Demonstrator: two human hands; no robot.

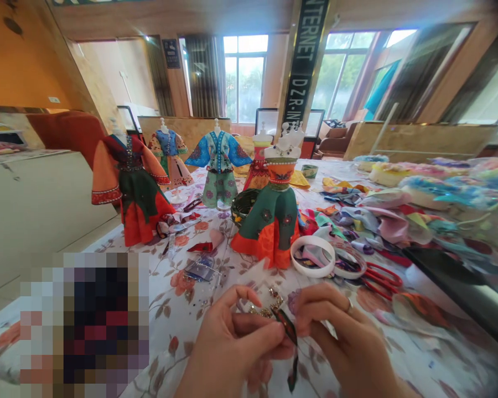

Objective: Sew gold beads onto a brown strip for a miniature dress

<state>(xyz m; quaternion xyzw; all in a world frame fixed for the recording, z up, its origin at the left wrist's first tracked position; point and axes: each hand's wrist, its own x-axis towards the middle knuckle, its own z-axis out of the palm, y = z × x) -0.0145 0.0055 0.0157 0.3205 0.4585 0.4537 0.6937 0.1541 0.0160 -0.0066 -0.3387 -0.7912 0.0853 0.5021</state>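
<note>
My left hand (236, 342) and my right hand (340, 337) meet low in the middle of the head view, fingers pinched together on a small beaded ornament (269, 304) with a dark red and green ribbon strip (288, 331) hanging from it. Both hands hover over a floral tablecloth (178, 309). Just beyond them stands a small mannequin in a green and orange dress (274, 221).
More miniature dressed mannequins stand at the back left: a red and green one (135, 188), a blue one (219, 160). White ribbon rolls (313, 257), red scissors (377, 276) and a heap of coloured fabric scraps (377, 215) lie to the right. A pixelated patch (85, 326) covers the lower left.
</note>
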